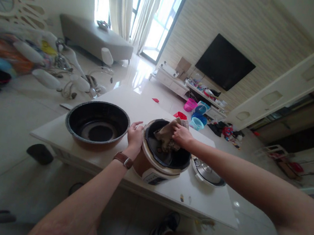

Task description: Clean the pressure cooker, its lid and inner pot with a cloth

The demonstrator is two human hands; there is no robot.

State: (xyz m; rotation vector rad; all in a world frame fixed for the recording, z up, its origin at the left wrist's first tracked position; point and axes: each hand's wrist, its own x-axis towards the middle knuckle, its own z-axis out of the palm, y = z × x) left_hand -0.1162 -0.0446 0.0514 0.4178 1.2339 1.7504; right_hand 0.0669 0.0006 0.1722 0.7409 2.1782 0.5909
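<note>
An electric pressure cooker [145,166] with a brown body and a black, open inside stands tilted in view on the white table. My left hand [135,136], with a brown-strapped watch at the wrist, grips the cooker's left side near the rim. In my right hand [182,136] is a bunched, patterned beige cloth [168,134], pressed against the inside of the cooker. To the left sits the dark inner pot [96,136], wide and round, with a brown outside. The cooker's lid [207,173] lies on the table at the right, partly behind my right forearm.
The white table [206,202] holds two small items near its front edge. Beyond it are plastic baskets [197,123], a TV cabinet [168,81] and a grey bench [97,41]. A black bin [40,154] stands by the table's left end.
</note>
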